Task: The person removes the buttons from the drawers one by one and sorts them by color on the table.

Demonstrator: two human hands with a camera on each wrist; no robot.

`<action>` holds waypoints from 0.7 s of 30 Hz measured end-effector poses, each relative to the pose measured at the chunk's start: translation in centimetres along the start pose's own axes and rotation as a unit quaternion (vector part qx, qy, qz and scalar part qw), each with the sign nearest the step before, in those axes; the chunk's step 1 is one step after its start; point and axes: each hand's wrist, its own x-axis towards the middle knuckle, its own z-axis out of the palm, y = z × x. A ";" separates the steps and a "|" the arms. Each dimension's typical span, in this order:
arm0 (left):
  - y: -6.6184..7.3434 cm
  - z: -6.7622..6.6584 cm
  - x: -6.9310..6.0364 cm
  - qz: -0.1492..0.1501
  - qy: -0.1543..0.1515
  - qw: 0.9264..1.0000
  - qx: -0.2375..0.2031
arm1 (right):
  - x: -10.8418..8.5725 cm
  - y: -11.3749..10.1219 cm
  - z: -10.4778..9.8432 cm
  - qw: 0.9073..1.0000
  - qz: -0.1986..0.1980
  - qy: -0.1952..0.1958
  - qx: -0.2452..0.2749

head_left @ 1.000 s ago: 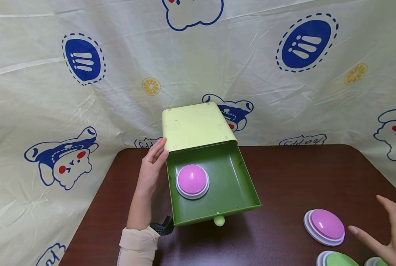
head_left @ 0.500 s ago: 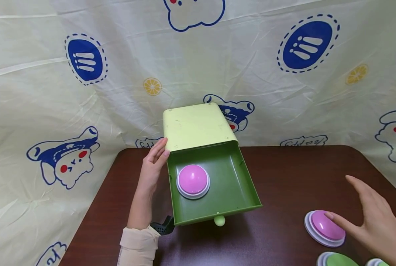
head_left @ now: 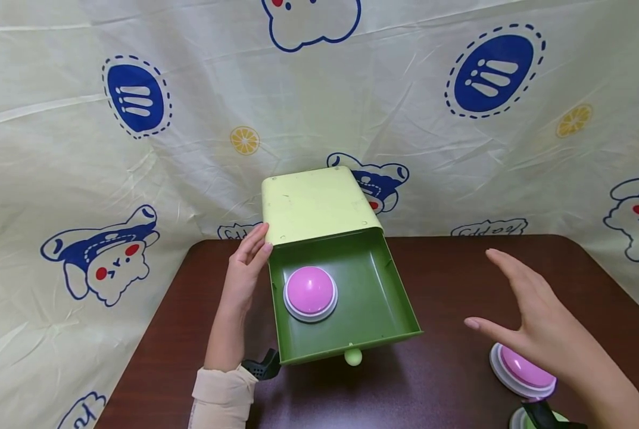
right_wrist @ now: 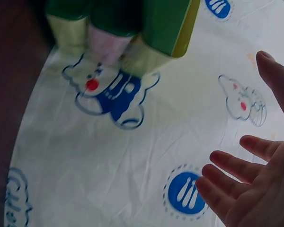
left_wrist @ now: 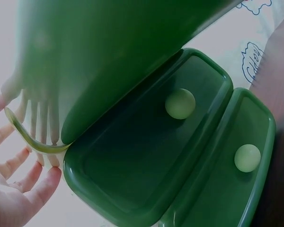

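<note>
The pale-green cabinet's (head_left: pixel 321 205) long axis runs far to near, slanting slightly right, its dark-green drawer (head_left: pixel 364 298) pulled out and pointing near. A pink button (head_left: pixel 311 291) sits dome-up in the drawer's left half. The left hand's (head_left: pixel 249 262) fingers, extended, touch the cabinet's left side. The right hand (head_left: pixel 539 322), well right of the drawer, holds nothing: thumb and fingers spread wide, pointing left and far, partly hiding another pink button (head_left: pixel 523 370).
</note>
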 end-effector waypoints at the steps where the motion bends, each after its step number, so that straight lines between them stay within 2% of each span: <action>1: 0.0 0.0 0.0 0.001 -0.001 1.000 0.000 | 0.4 -0.4 0.0 1.000 -0.003 -0.004 0.002; 9: 0.1 0.0 -0.1 0.002 -0.003 1.000 -0.003 | 2.6 -2.7 0.9 0.998 -0.064 -0.013 0.014; 21: 0.1 0.0 -0.1 0.000 -0.003 1.000 -0.006 | 4.8 -5.3 3.1 0.994 -0.103 -0.040 0.020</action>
